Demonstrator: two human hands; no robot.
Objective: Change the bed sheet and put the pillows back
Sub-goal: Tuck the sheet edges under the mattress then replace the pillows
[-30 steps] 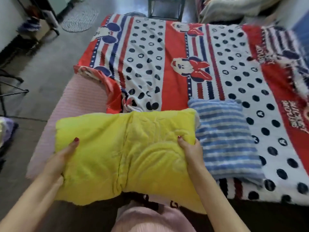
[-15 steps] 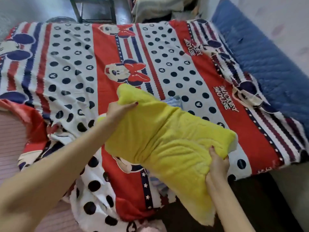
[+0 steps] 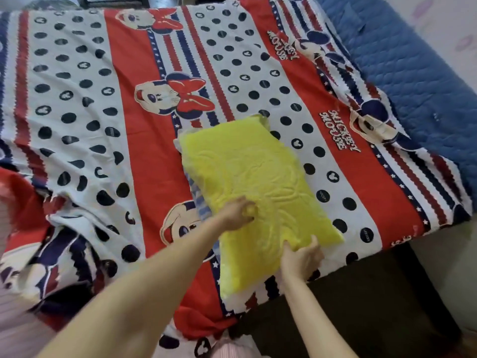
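Pillow placement is the step in hand. The yellow pillow (image 3: 260, 187) lies flat on the cartoon-print bed sheet (image 3: 108, 104), near the bed's near edge and toward its right side, its long axis running diagonally away from the person. It sits on top of a blue striped pillow (image 3: 200, 202), of which only a sliver peeks out along its left edge.

The left hand (image 3: 238, 211) has its fingers curled into the yellow cover along the left edge, a closed grip bunching the fabric. The right hand (image 3: 300, 257) pinches the near edge of the yellow pillow, thumb on top.

To finish well, I'd say square the pillow with the bed's edge rather than leave it skewed, then let go and pat it flat. The sheet's near left corner looks rumpled, so it likely wants smoothing too. A blue quilted cover (image 3: 402, 73) runs along the bed's right side.
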